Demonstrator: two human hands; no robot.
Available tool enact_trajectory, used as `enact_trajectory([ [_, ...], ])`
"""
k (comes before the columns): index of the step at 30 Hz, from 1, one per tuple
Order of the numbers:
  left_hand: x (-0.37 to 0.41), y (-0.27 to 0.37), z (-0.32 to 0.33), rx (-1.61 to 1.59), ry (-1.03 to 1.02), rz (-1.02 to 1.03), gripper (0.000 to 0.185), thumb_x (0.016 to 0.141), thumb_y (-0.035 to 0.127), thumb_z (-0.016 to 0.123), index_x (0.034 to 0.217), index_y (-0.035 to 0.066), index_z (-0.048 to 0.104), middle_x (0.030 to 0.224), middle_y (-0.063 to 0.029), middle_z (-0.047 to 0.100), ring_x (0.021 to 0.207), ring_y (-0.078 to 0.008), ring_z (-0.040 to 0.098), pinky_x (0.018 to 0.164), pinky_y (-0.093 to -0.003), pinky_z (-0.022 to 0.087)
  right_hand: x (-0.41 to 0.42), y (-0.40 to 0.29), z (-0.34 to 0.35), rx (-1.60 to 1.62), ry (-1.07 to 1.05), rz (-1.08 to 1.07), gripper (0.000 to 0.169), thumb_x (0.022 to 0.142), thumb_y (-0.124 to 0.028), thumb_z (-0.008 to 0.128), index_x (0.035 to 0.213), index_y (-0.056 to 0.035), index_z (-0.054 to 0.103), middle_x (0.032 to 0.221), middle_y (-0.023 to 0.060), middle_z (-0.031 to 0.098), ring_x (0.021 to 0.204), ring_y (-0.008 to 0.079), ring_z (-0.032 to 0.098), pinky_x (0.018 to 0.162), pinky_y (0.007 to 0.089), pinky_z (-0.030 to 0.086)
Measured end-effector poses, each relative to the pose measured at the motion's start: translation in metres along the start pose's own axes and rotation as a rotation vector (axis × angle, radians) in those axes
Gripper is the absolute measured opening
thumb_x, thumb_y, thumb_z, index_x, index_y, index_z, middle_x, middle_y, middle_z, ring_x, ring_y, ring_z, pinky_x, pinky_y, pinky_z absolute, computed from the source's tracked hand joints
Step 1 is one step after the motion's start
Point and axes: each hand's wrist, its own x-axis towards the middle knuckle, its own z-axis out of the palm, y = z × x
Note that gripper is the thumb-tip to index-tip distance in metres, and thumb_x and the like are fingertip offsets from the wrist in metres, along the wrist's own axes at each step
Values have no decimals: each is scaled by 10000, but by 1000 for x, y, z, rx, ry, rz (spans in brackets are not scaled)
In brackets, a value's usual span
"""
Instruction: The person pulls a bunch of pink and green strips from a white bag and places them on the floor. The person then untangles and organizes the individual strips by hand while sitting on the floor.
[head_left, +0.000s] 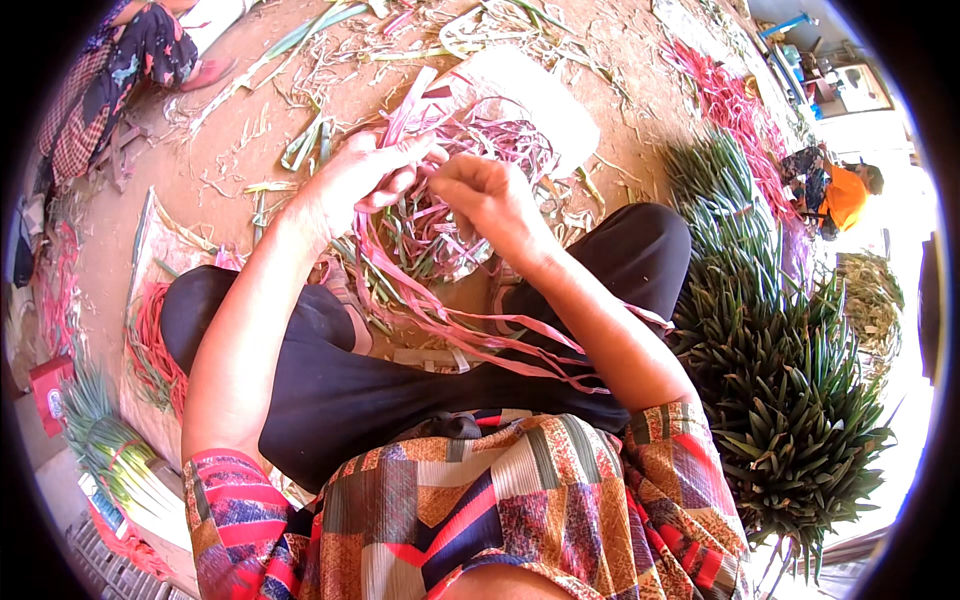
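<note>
My left hand (382, 169) is closed around a bunch of pink plastic strips (409, 109); their ends stick up above it and long tails hang below, across my lap. Close by on the right, my right hand (484, 195) has its fingers pinched together near the left fingertips. What lies between its fingertips is too small to tell. Beneath both hands is a tangled heap of pink and purplish strips (510, 142), partly on a whitish sack (570, 112).
Dense bundles of green leafy stalks (780, 390) stand at my right, with red strips (720, 97) beyond. At left lie more red strips (154, 337) and a tied green bundle (124, 457). Other people sit at upper left (135, 67) and right (832, 191). Dry scraps litter the ground.
</note>
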Motion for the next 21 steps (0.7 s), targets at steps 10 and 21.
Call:
enact_trajectory([
  [10, 0, -3, -1, -77, 40, 42, 270, 907, 318, 549, 846, 58, 593, 551, 69, 454, 423, -9, 346, 394, -165, 229, -6, 10, -4, -243, -160, 68, 272, 860, -251, 596, 954, 4, 602, 762, 45, 598, 735, 101, 548, 675, 273, 430],
  [21, 4, -6, -5, -119, 15, 211, 338, 951, 382, 433, 757, 122, 527, 660, 31, 525, 459, -13, 389, 378, -158, 228, -17, 12, 43, 782, -492, 358, 421, 792, -147, 705, 1148, -4, 531, 1070, 57, 595, 989, 140, 544, 878, 291, 413],
])
